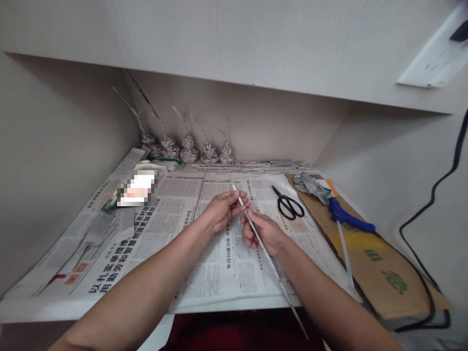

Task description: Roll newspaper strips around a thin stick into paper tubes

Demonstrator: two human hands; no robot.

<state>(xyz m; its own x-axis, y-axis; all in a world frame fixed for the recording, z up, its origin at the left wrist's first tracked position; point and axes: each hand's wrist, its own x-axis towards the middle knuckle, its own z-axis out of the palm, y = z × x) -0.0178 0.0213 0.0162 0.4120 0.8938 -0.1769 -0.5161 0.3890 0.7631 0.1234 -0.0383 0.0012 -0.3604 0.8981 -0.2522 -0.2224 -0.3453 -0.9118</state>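
Between my two hands runs a long thin rolled paper stick [268,261], slanting from the newspaper's middle down past the table's front edge. My left hand [225,207] pinches it near its pale upper end. Just below, my right hand [263,230] is closed around the same stick, with the fingers curled. Under both hands lies spread newspaper [212,263]. To the right of my hands, black-handled scissors [288,204] rest on the newspaper, apart from my fingers.
Several woven gourd-shaped paper pieces [189,148] stand along the back wall. A bundle of paper sticks [256,167] lies beside them. On the right, a blue glue gun [349,217] and a grey glove [312,187] rest on flattened cardboard [387,278]. A black cable [433,190] hangs there.
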